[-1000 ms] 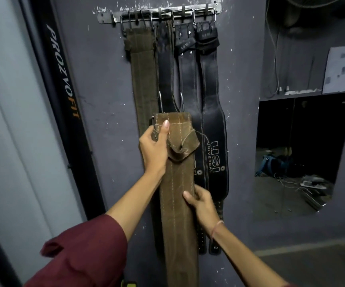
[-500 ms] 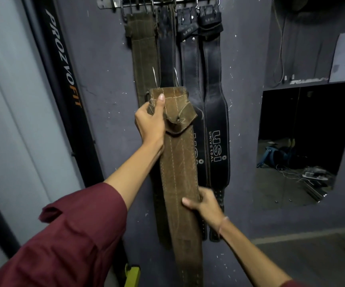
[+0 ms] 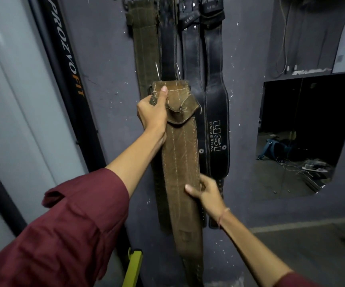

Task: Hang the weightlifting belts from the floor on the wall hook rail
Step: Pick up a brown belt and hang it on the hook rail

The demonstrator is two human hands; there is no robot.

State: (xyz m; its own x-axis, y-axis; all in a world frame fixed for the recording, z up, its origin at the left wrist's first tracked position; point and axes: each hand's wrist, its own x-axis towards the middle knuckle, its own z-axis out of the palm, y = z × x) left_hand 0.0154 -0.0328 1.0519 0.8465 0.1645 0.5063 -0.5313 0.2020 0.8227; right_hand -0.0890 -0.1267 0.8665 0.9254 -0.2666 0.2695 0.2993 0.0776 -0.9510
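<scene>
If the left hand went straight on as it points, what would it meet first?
Probably the olive belt hanging on the wall: the left hand, gripping the brown belt near its top, points up along it. Depth is unclear; it might pass in front.

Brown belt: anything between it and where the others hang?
Only the hanging olive belt and black belts, directly behind and above the brown belt. Rail is out of frame, so free hooks can't be judged.
</scene>
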